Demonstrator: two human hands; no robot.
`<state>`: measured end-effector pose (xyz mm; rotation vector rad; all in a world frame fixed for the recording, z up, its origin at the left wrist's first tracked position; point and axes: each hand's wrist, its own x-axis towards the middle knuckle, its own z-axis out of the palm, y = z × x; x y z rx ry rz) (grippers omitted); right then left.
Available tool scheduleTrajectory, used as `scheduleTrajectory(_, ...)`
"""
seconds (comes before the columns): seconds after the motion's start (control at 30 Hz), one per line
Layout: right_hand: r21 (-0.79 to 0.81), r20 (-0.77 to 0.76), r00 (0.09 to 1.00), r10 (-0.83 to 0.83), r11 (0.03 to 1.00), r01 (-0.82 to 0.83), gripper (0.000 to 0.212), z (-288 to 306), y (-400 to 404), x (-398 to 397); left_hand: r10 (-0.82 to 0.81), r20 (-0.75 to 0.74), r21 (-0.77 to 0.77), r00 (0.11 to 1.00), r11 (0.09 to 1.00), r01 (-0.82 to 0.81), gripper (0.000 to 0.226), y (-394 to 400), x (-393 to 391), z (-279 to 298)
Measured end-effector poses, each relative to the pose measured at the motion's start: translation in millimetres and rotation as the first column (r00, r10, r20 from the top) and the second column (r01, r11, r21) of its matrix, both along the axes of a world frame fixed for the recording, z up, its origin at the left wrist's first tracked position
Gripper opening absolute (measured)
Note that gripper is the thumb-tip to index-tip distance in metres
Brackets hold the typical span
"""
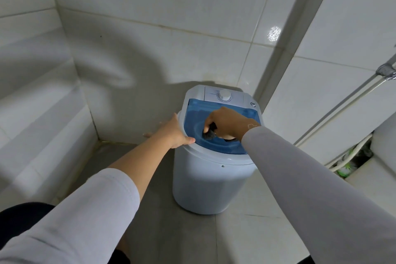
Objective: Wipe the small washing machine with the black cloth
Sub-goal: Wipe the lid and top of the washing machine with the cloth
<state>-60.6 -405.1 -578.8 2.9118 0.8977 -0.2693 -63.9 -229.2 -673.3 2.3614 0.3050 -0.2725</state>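
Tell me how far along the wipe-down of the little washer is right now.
Done: nothing shows as finished; no surface looks visibly different. In hand: the right hand holds the black cloth bunched against the blue lid, while the left hand steadies the washing machine at its rim. Left, probably: the control panel and white body.

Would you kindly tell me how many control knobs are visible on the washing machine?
1: a white knob on the rear control panel of the washing machine, behind the blue lid. None appears hidden.
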Motion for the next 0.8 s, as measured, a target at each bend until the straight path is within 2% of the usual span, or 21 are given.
scheduleTrajectory(0.1, 0.004, 0.002, 0.999, -0.043, 0.999, 0.043, 0.031, 0.7, -17.6, -0.9, -0.008, -0.004, 0.028, 1.0, 1.0, 0.009, 0.133, -3.5, -5.6, 7.3)
scheduleTrajectory(0.23, -0.005, -0.006, 0.992, -0.123, 0.992, 0.123, 0.033, 3.8, -45.6, -4.5, -0.004, 0.008, 0.049, 1.0, 0.999, 0.004, 0.122, -5.7, -7.5, 11.0)
scheduleTrajectory(0.4, 0.064, -0.047, 0.966, -0.256, 0.964, 0.259, 0.035, 3.0, -81.1, -10.2, 0.003, -0.001, 0.077, 1.0, 0.997, -0.003, 0.122, -6.6, -5.9, 11.1)
scheduleTrajectory(0.6, 0.096, -0.058, 0.94, -0.337, 0.935, 0.341, 0.038, 1.8, -103.1, -17.5, 0.02, -0.003, 0.102, 1.0, 0.995, -0.02, 0.114, -10.8, -11.1, 15.8)
scheduleTrajectory(0.8, 0.059, -0.088, 0.906, -0.414, 0.906, 0.42, 0.029, 9.1, -117.0, -22.5, 0.03, 0.033, 0.097, 0.999, 0.995, -0.033, 0.105, -14.0, -13.4, 15.0)
